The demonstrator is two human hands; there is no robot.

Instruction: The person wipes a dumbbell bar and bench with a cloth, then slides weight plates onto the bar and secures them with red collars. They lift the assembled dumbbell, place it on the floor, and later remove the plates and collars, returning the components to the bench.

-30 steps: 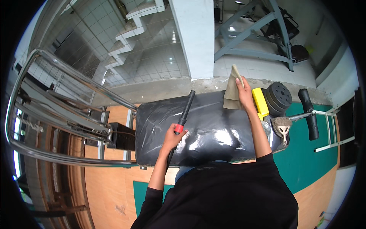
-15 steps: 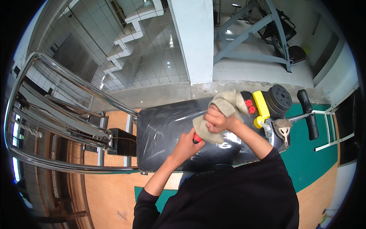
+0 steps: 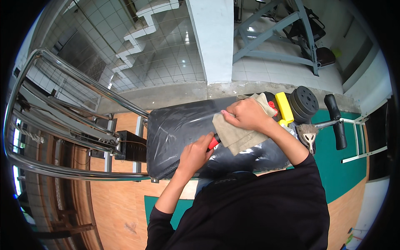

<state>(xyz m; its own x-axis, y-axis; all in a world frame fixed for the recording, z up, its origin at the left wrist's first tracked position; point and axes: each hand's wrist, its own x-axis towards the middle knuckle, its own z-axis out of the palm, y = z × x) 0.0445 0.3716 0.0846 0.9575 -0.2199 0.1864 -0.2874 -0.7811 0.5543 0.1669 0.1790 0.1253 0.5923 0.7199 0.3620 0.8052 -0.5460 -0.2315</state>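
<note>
My left hand (image 3: 194,155) is closed round a bar with a black end and a red band (image 3: 213,142), over the near part of the black padded bench (image 3: 183,129). Most of the bar is hidden by my fingers. In my right hand (image 3: 249,114) is a beige cloth (image 3: 241,135), gripped from above and hanging down beside the tip of the bar. More of the cloth bunches beyond my right knuckles.
On the bench's right end are red star-shaped collars (image 3: 273,107), a yellow bottle (image 3: 284,109), black weight plates (image 3: 305,103) and a brush (image 3: 307,137). Chrome rails (image 3: 91,89) rise at left. A padded bar (image 3: 335,121) stands at right, over green matting (image 3: 341,175).
My right hand has moved up and slightly right, and the cloth now hangs spread instead of bunched around the bar. My left hand still grips the bar, shifted slightly left.
</note>
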